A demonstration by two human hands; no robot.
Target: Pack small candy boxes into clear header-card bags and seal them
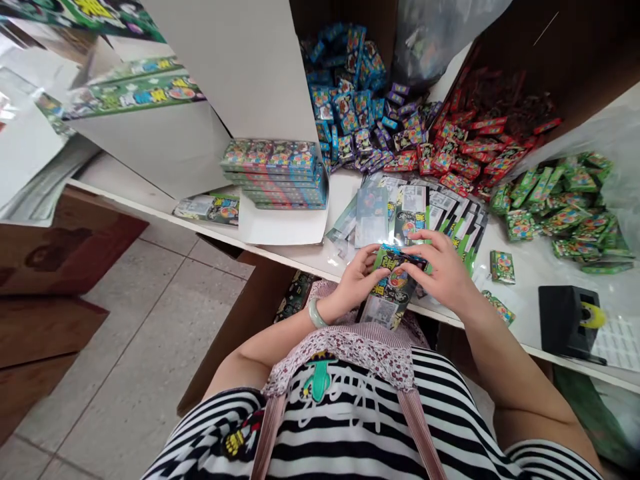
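Both hands meet at the near edge of the white tabletop (545, 267), closed together on one flat, clear-wrapped printed card packet (393, 293) that tilts down over the table edge toward the person's lap. The left hand (356, 279) pinches the packet's upper left corner with curled fingers, and the right hand (443, 265) lies over its upper right part, fingers bent onto the top edge. Just behind the hands a fanned spread of similar flat packets (425, 207) lies on the table, touching or nearly touching the right hand. Farther back stand heaps of small boxes: blue and purple ones (355, 107), red ones (480, 143), and green ones (565, 207) off to the right. A neat stack of shrink-wrapped packs (275, 173) sits to the left on a white sheet that overhangs the table edge. A black tape dispenser (570, 320) stands near the front edge at right (well apart from the hands), with two stray small green boxes (501, 267) between. Left of the person, bare tiled floor (140, 347) lies open beside brown cardboard (55, 260).
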